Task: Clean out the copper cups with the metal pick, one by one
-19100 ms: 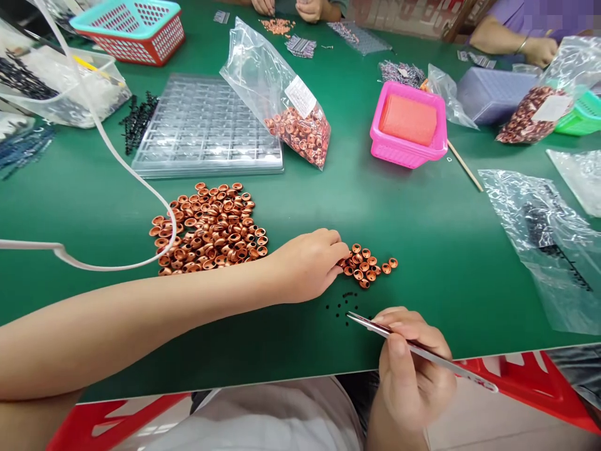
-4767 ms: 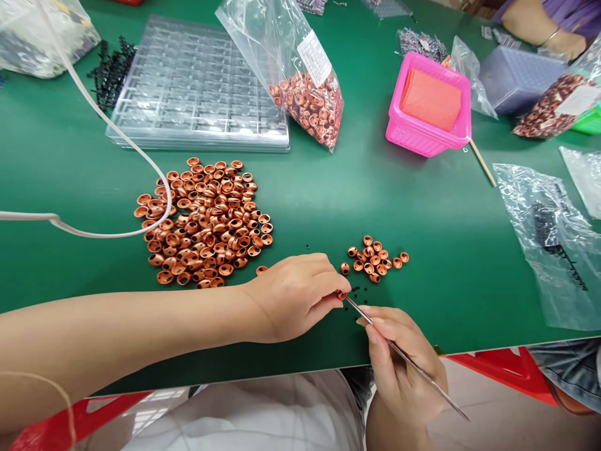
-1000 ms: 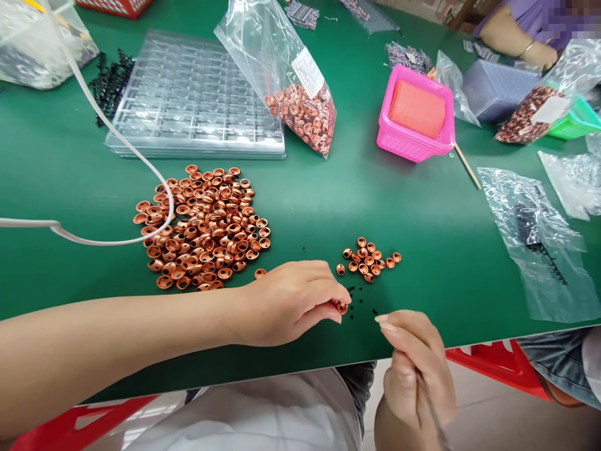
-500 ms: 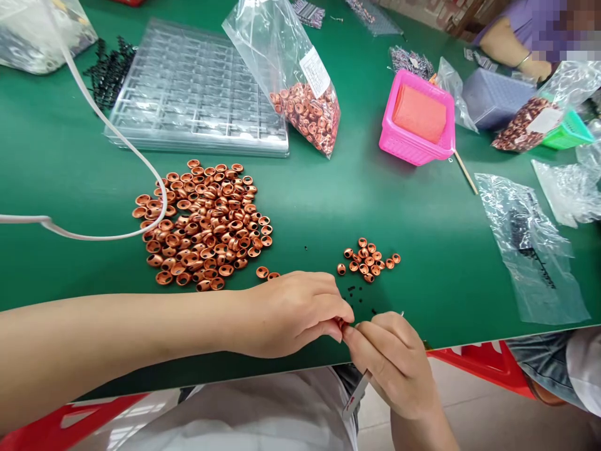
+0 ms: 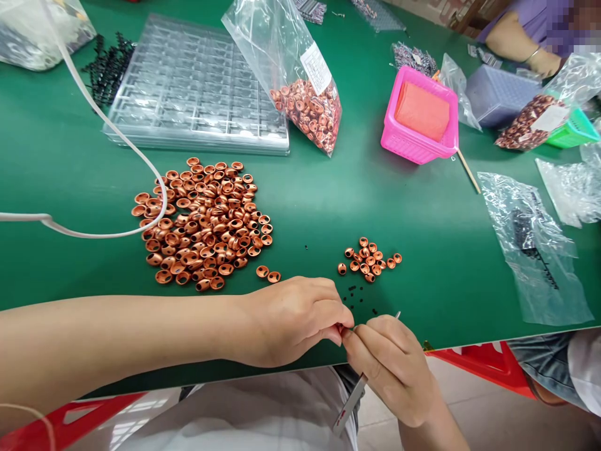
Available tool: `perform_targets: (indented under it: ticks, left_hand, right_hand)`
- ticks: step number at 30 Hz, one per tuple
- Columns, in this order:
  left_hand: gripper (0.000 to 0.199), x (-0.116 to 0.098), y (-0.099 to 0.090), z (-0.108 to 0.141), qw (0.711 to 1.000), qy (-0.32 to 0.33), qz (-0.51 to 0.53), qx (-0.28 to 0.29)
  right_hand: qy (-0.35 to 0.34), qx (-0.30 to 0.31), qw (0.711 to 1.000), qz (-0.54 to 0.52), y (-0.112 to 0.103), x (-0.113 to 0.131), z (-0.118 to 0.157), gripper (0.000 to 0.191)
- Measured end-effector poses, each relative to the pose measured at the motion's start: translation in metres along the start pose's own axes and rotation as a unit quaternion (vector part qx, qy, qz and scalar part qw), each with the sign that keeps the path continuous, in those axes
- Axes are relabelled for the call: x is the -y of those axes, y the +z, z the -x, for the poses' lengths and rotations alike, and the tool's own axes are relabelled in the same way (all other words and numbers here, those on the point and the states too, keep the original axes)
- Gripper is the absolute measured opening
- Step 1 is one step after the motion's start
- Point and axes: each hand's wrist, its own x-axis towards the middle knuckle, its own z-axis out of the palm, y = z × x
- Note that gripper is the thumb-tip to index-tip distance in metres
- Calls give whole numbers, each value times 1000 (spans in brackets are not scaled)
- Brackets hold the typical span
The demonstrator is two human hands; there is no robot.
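So the little copper-coloured piece (image 5: 341,327) is just above the near edge of the green table (image 5: 319,207), a bit right of the middle, and mostly hidden by fingers. The left hand (image 5: 298,321) has it pinched between thumb and fingertips. The right hand (image 5: 392,363) is curled up with its fingertips pressed in right at the piece, and it's got metal tweezers (image 5: 351,401) tucked in the grip, pointed end poking out on the far side, wide end hanging toward the person's lap. Can't tell exactly how the right fingertips sit on the piece.

Just beyond the hands there's a scatter of tiny black bits (image 5: 353,294), then a small cluster of copper-coloured pieces (image 5: 369,258) a little farther out. Way bigger pile (image 5: 206,232) to the left, with two loose ones (image 5: 268,274) near the left wrist. A white cord (image 5: 117,141) loops over that pile's left side.

Far left has clear compartment trays (image 5: 192,88) with a bag of copper-coloured pieces (image 5: 307,109) leaning over their right edge. Over on the far right, a pink basket (image 5: 417,141) holds an orange-red block (image 5: 422,113), and a clear bag with black parts (image 5: 533,250) lies nearer. Another person's forearm (image 5: 509,37) is at the far right corner.
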Motion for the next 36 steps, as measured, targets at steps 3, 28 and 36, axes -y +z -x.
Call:
perform_targets:
  ticks: [3, 28, 36]
  left_hand:
    - [14, -1, 1, 1, 1000, -5, 10, -9]
    - [12, -4, -4, 1, 996, -75, 46, 12]
    - [13, -5, -3, -1, 995, -77, 57, 1]
  right_hand:
    - [3, 7, 1000, -16, -2, 0, -3, 37]
    - [-18, 31, 999, -17, -4, -9, -9, 36]
    - [-9, 50, 998, -36, -5, -9, -10, 33]
